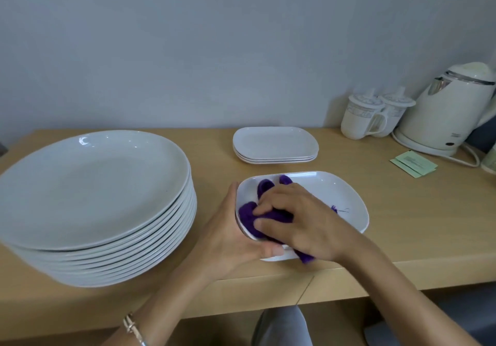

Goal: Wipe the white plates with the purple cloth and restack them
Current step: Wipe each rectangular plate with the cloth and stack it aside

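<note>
A white rectangular plate (pixel 335 192) with rounded corners sits near the front edge of the wooden table (pixel 416 225). My left hand (pixel 230 238) grips its left rim, thumb over the near edge. My right hand (pixel 298 217) holds the bunched purple cloth (pixel 248 215) and presses it onto the plate's left half. A loose purple thread lies on the plate's right side. Behind it stands a low stack of three matching rectangular plates (pixel 275 144). A tall stack of several large round white plates (pixel 94 192) fills the left of the table.
Two lidded white mugs (pixel 362 116) and a white electric kettle (pixel 445 109) stand at the back right by the wall, its cord trailing on the table. Green paper sachets (pixel 413 167) lie in front of the kettle. A grey seat shows below the table edge.
</note>
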Demonstrator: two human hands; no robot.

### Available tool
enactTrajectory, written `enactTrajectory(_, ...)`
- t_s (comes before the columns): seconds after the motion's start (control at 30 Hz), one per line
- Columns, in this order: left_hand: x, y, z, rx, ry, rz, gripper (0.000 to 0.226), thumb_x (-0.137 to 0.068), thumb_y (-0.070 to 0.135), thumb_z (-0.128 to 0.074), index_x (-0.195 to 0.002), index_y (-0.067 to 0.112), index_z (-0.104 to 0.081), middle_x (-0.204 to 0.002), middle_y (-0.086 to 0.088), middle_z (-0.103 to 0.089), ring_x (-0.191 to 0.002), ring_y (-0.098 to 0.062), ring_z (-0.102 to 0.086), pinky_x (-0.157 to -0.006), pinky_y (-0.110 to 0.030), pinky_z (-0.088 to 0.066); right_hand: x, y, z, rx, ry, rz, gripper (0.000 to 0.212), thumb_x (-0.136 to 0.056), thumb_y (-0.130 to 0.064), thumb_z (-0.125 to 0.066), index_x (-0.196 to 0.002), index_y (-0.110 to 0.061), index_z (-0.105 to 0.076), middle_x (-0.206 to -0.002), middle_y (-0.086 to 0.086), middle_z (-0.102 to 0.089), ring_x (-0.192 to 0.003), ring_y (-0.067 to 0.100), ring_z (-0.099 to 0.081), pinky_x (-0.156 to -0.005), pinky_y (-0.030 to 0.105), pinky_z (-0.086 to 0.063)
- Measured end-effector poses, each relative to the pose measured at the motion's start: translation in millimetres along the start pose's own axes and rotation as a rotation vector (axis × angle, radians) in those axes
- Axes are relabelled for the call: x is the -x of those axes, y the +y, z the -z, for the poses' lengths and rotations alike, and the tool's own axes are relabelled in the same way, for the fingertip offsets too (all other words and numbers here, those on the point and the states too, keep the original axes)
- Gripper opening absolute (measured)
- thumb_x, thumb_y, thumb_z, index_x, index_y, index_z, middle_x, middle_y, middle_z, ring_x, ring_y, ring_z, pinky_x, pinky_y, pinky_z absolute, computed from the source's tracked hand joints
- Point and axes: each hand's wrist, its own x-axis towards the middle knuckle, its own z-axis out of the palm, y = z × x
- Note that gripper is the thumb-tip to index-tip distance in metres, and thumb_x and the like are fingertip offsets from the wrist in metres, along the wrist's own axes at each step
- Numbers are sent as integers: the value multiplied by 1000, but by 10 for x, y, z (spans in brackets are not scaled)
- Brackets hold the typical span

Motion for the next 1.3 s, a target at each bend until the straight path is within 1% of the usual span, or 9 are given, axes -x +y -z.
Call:
enactTrajectory(0.13, 12, -20, 14, -6, 12, -1, 94, -47, 40, -87, -131, 43, -44, -128, 17, -58, -119, -6, -56, -93, -39, -53, 211, 295, 303, 76, 83, -159, 13, -84, -31, -66, -97, -31, -70, -99, -23, -59, -101, -3, -47, -88, 14, -33)
enactTrajectory(0.33, 32, 16, 18, -77, 25, 33, 88, -48, 47, -82, -116, 72, -33, -120, 40, -48, -114, 13, -48, -82, -13, -45, -232, 333, 66, 383, 295, -508, 29, -96, -32, -45, -118, -17, -54, -124, 7, -48, -113, 32, -40, -92, 39, -35)
enactTrajectory(0.63, 16, 12, 4, 17, 10, -27, 93, -49, 29, -88, -132, 34, -46, -123, 17, -62, -116, -5, -60, -89, -22, -52, -127, -37, -94, 15, 66, 2, 7, -85, -26, -62, -89, -24, -68, -92, -10, -57, -95, 12, -46, -85, 25, -38)
enactTrajectory(0.73, 26, -10, 9, 37, 6, -8, 91, -47, 32, -89, -128, 42, -48, -124, 19, -62, -117, -3, -58, -88, -20, -51, 127, 153, 241, -46, -110, -15, 7, -80, -28, -70, -82, -34, -70, -96, -14, -62, -99, 3, -52, -89, 16, -37)
enactTrajectory(0.83, 43, 15, 24, -28, 28, 36, 87, -49, 34, -88, -120, 57, -43, -116, 33, -56, -110, 10, -53, -78, -6, -46, 249, 383, 514, 28, 15, -158, 19, -80, -23, -72, -79, -41, -64, -101, -16, -62, -100, -3, -49, -85, 4, -33)
enactTrajectory(0.93, 56, 34, 30, -40, 31, 43, 84, -53, 31, -89, -112, 66, -40, -113, 40, -53, -107, 17, -50, -75, -1, -43, 53, 480, 446, 193, 213, -314, 6, -86, -28, -63, -90, -31, -66, -100, -13, -55, -104, 11, -47, -75, 16, -27)
enactTrajectory(1.03, 80, 86, 24, 4, 23, 50, 82, -54, 25, -89, -108, 60, -38, -104, 57, -44, -100, 31, -44, -73, 4, -37, -260, 338, 49, 317, 317, -406, 25, -93, -30, -50, -113, -18, -58, -118, 3, -51, -113, 28, -39, -89, 28, -26)
enactTrajectory(1.13, 62, 80, 18, 15, 20, 27, 87, -50, 31, -88, -122, 52, -42, -116, 40, -56, -109, 16, -53, -83, -9, -46, -419, 40, -257, 227, 249, -239, 25, -92, -30, -50, -111, -16, -58, -116, 4, -51, -109, 27, -38, -97, 33, -31)
enactTrajectory(1.3, 45, 27, 16, 38, 19, -10, 90, -47, 29, -89, -126, 45, -47, -120, 20, -64, -113, -2, -61, -87, -23, -53, -130, -46, -87, -37, 48, 29, 10, -82, -32, -61, -84, -25, -68, -89, -11, -59, -91, 10, -50, -80, 26, -39)
